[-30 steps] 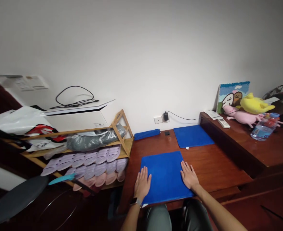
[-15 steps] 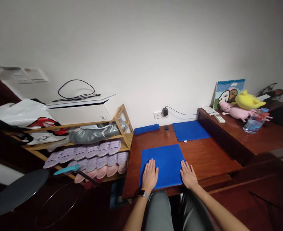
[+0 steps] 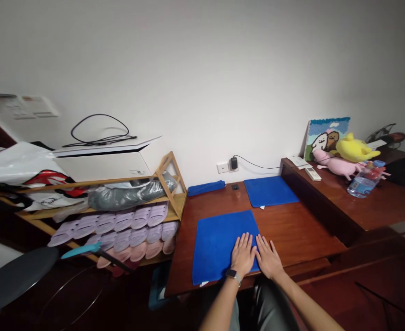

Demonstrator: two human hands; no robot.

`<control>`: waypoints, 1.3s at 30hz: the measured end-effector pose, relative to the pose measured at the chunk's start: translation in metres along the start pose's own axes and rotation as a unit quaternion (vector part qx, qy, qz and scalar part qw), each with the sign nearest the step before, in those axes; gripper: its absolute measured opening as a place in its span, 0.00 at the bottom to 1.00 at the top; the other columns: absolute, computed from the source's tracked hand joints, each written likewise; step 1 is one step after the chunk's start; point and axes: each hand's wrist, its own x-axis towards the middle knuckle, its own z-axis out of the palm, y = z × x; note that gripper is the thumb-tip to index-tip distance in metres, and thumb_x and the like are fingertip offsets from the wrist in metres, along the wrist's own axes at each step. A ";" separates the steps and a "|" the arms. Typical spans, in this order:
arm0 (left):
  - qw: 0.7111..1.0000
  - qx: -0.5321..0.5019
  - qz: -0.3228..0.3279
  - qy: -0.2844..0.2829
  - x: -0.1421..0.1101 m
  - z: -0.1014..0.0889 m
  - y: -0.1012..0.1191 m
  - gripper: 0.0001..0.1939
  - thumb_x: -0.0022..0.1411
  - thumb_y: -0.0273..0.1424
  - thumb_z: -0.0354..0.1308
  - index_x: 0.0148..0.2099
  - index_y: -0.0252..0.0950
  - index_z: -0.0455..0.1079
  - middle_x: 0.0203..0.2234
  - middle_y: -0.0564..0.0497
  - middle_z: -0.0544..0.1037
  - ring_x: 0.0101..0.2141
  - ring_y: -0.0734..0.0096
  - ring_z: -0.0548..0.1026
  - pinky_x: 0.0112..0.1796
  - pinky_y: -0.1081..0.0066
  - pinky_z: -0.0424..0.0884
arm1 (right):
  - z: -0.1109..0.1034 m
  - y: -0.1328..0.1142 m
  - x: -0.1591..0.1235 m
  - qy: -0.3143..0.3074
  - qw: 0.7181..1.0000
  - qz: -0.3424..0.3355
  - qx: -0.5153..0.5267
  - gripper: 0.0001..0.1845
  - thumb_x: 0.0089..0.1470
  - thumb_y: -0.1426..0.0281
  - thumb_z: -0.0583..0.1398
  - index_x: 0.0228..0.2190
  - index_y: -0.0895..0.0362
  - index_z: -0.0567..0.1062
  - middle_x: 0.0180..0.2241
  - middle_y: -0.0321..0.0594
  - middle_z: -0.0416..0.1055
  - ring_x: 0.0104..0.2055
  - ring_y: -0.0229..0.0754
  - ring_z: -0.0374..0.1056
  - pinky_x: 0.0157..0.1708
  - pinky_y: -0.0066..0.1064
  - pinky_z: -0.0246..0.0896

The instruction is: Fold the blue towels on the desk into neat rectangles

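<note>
Left hand (image 3: 243, 255) has shifted rightward, now beside the right hand (image 3: 269, 258); both flat, fingers extended, gripping nothing. Blue cloth (image 3: 216, 248) beneath the left: spread, unfolded. Beyond both hands, second cloth (image 3: 271, 191) likewise flat.

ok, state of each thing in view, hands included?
Left hand: open, palm down on near cloth
Right hand: open, palm down at near cloth's right edge
Near cloth: spread flat
Far cloth: spread flat
Back-left cloth: rolled or folded, can't tell which
Adapter: plugged in
Bottle: upright, capped
Remote: lying flat
Cable: looped, unplugged end showing
</note>
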 end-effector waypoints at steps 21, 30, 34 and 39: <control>0.983 0.085 -0.141 0.081 -0.119 -0.062 -0.140 0.31 0.78 0.42 0.36 0.75 0.35 0.55 0.72 0.44 0.59 0.71 0.60 0.56 0.70 0.53 0.55 | -0.001 0.004 0.013 0.039 0.999 0.011 0.024 0.36 0.71 0.56 0.36 0.73 0.58 0.47 0.75 0.39 0.44 0.77 0.45 0.37 0.74 0.47 0.33; 0.997 0.013 -0.055 0.049 -0.025 -0.065 -0.070 0.31 0.79 0.43 0.34 0.75 0.35 0.54 0.72 0.44 0.58 0.72 0.61 0.55 0.70 0.53 0.55 | -0.036 -0.008 0.124 0.006 1.000 0.023 0.006 0.36 0.71 0.61 0.37 0.73 0.62 0.47 0.75 0.41 0.41 0.77 0.44 0.36 0.74 0.44 0.32; 0.998 0.011 -0.050 0.032 -0.022 -0.042 -0.069 0.31 0.79 0.43 0.35 0.76 0.35 0.52 0.73 0.44 0.58 0.72 0.61 0.55 0.69 0.53 0.57 | -0.021 -0.005 0.158 -0.009 0.999 0.039 0.005 0.36 0.70 0.62 0.38 0.73 0.64 0.48 0.75 0.43 0.42 0.77 0.47 0.37 0.74 0.47 0.32; 0.999 0.012 -0.028 0.039 0.031 -0.032 -0.058 0.31 0.79 0.42 0.33 0.77 0.36 0.48 0.73 0.46 0.56 0.73 0.62 0.52 0.70 0.53 0.54 | 0.004 0.006 0.163 0.023 0.999 0.026 0.005 0.36 0.70 0.61 0.38 0.73 0.63 0.48 0.75 0.42 0.43 0.77 0.46 0.36 0.74 0.47 0.31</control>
